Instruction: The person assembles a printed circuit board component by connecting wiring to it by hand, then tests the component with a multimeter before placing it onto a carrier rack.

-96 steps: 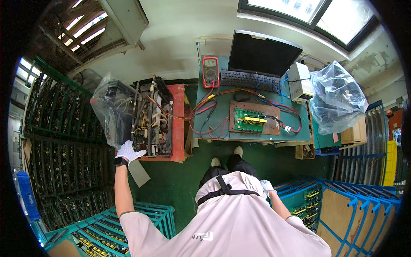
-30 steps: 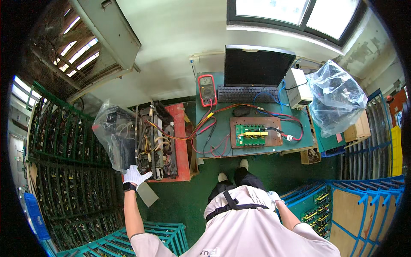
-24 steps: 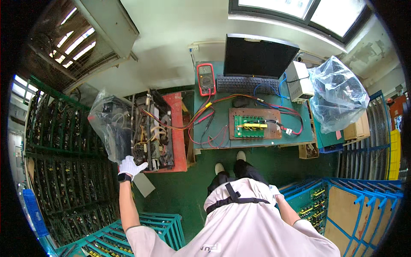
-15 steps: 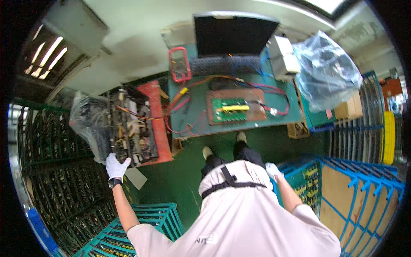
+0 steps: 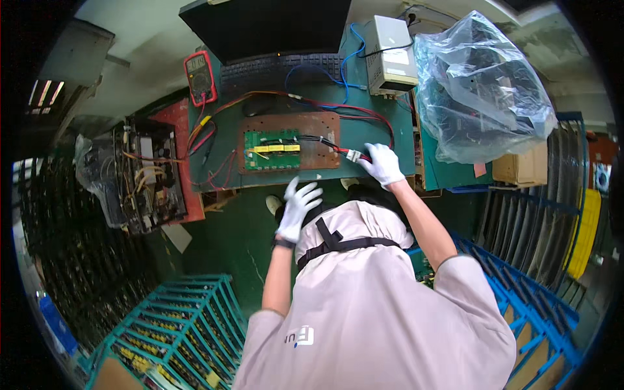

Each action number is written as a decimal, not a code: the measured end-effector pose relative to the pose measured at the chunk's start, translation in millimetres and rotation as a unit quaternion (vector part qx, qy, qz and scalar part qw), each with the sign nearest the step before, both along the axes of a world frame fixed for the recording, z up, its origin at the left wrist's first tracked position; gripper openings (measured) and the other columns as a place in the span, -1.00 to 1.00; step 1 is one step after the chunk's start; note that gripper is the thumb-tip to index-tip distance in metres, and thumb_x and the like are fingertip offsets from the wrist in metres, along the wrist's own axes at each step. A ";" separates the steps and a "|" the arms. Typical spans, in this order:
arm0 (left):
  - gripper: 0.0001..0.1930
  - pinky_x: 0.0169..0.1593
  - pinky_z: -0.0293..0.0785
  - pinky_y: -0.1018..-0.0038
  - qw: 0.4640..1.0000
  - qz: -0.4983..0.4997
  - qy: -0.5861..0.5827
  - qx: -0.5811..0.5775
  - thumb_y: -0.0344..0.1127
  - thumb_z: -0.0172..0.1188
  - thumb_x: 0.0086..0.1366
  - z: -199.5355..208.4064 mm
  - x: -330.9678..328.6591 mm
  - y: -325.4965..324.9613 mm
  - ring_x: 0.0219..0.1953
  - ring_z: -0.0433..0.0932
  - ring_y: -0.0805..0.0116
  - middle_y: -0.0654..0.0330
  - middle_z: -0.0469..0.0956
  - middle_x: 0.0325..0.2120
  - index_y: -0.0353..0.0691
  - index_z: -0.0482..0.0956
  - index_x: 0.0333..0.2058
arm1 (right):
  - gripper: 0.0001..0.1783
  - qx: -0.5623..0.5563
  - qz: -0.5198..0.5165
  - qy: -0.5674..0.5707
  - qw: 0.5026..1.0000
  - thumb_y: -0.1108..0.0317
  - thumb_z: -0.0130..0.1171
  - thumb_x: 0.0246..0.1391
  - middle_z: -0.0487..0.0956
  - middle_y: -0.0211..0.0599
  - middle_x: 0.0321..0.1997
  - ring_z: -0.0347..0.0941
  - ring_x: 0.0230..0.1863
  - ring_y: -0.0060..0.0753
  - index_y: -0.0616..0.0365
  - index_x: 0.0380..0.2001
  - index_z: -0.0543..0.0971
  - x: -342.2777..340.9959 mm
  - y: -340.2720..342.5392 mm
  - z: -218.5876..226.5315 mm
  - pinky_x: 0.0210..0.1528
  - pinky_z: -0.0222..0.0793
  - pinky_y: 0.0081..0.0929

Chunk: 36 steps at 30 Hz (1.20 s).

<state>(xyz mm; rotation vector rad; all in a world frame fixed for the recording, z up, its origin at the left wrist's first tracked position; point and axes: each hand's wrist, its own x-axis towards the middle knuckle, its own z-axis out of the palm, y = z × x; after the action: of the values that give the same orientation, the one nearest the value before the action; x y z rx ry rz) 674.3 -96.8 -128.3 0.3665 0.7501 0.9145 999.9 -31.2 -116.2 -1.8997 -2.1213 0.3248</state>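
Note:
A green circuit board [image 5: 289, 158] with yellow-wrapped parts across its middle lies on a brown plate [image 5: 328, 127] on the bench. Black and red wires with a white connector [image 5: 353, 155] run from its right end. My right hand [image 5: 383, 166], in a white glove, has its thumb and fingers closed around the wire bundle just right of that connector. Gloved too, my left hand [image 5: 299, 207] hovers empty before the bench's front edge, below the board, fingers spread.
A red multimeter [image 5: 200, 78], keyboard [image 5: 283, 70] and monitor [image 5: 266, 29] stand behind the plate. To the right are a white box-shaped device [image 5: 391, 55] and a plastic-covered item [image 5: 481, 91]. An opened electronic unit [image 5: 149, 175] sits left; a teal rack [image 5: 175, 318] stands lower left.
My left hand has left the opened unit and come over in front of the board. From beside my waist, my right hand has reached up to the wires. The view has shifted right.

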 end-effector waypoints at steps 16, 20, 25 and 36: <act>-0.75 0.03 0.50 0.30 0.928 0.301 -0.049 -0.215 -0.05 0.01 0.48 -24.9 233.8 72.3 -0.18 0.58 0.30 0.28 0.66 -0.25 -0.04 0.56 -0.20 | -0.51 -0.421 0.029 0.405 0.811 0.00 0.12 0.30 0.62 -0.34 -0.27 0.43 -0.26 -0.50 0.32 -0.14 0.61 24.7 48.3 21.9 -0.13 0.41 -0.43; -0.77 -0.02 0.56 0.28 0.891 0.375 -0.126 -0.224 -0.14 -0.04 0.49 -39.6 244.7 80.8 -0.23 0.59 0.20 0.15 0.65 -0.27 -0.11 0.51 -0.25 | -0.44 -0.398 0.065 0.331 0.853 -0.05 0.10 0.25 0.62 -0.03 -0.36 0.43 -0.35 -0.31 0.37 -0.15 0.57 18.6 42.1 -2.1 -0.19 0.39 -0.26; -0.81 -0.01 0.55 0.31 0.895 0.385 -0.061 -0.215 -0.23 -0.05 0.48 -47.1 239.1 85.4 -0.22 0.58 0.20 0.15 0.62 -0.26 -0.14 0.50 -0.25 | -0.49 -0.271 0.048 0.334 0.902 0.01 -0.03 0.30 0.60 0.30 -0.21 0.51 -0.13 0.39 0.33 -0.22 0.58 1.7 33.8 -12.8 -0.15 0.41 0.02; -0.76 -0.05 0.54 0.43 0.911 0.369 0.004 -0.184 -0.25 -0.05 0.48 -22.4 242.0 83.0 -0.20 0.60 0.28 0.14 0.66 -0.24 -0.25 0.55 -0.20 | -0.49 -0.223 0.023 0.333 0.916 0.01 -0.05 0.33 0.61 0.29 -0.19 0.53 -0.10 0.37 0.32 -0.15 0.57 -2.1 25.7 -20.6 -0.12 0.44 0.04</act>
<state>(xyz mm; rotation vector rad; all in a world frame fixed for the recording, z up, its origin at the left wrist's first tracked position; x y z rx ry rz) 916.4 -13.8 -150.7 -0.2806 1.0729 1.4418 997.8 -5.5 -136.7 -1.5981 -1.7028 1.3486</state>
